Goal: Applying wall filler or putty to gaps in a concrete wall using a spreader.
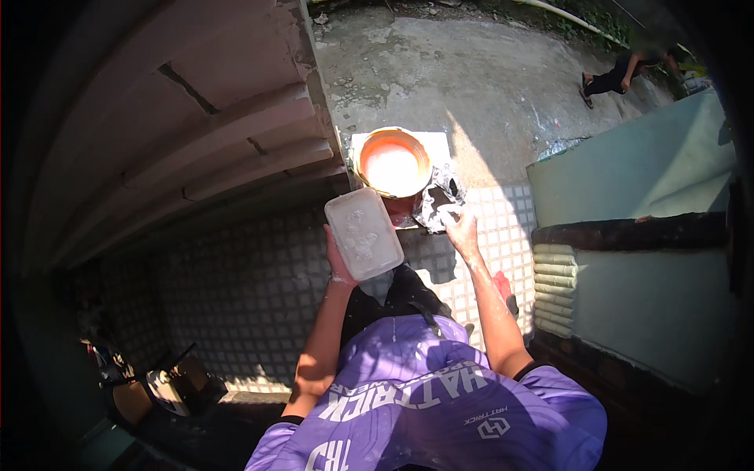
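Observation:
My left hand (338,255) grips a pale rectangular plastic tub (364,235) by its left side. White lumps and a milky layer lie in the tub. Just beyond stands an orange bucket (391,164) with white liquid in it. My right hand (462,229) is at the near edge of a crumpled black plastic bag (437,198), right of the bucket. Its fingers are drawn together and whitened at the tips; what they hold, if anything, I cannot make out. White splashes mark both my forearms.
The bucket rests on a light board (434,147). Tiled floor (503,228) surrounds my feet, with concrete (440,71) beyond. A pinkish ledge (228,118) overhangs the left; a pale green wall (628,149) bounds the right. Another person (620,77) is at the far right.

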Motion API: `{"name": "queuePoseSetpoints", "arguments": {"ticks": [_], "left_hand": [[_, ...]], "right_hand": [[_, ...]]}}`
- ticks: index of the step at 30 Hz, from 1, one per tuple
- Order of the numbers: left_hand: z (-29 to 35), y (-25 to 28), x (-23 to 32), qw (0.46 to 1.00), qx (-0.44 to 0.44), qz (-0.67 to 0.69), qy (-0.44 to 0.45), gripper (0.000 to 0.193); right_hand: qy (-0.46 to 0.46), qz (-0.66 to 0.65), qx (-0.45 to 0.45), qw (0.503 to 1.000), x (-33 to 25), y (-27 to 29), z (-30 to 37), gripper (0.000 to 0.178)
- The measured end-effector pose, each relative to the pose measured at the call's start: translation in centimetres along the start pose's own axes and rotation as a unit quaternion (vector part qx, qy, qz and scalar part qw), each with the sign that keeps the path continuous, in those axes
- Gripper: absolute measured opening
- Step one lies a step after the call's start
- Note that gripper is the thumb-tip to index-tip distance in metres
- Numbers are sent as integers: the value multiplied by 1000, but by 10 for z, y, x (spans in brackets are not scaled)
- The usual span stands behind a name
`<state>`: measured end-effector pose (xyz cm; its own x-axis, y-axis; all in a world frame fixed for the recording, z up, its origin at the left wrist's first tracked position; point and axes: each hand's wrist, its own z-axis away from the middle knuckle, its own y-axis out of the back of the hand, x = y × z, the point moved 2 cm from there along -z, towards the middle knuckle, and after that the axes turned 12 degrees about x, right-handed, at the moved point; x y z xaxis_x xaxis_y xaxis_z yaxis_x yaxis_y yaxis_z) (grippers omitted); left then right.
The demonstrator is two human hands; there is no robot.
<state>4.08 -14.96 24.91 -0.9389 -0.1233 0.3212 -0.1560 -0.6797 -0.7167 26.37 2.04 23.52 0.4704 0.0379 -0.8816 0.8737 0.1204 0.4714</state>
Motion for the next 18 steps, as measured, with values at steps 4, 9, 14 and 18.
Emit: {"name": "queuePoseSetpoints", "arguments": {"ticks": [4,9,14,18], "left_hand": [[-26,25,-17,1000,14,22,-11,78],[-64,87,-39,999,6,51,-3,101],[-46,61,-39,998,-15,66,9,103],[-78,39,-77,983,-65,157,66,104]], "right_hand": [[-23,128,-26,991,164,-16,-40,26],[4,214,-139,967,274,-75,-82,48],[-80,356,-304,880,334,-170,-81,40],[-77,460,-269,843,545,-130,-157,16]]}}
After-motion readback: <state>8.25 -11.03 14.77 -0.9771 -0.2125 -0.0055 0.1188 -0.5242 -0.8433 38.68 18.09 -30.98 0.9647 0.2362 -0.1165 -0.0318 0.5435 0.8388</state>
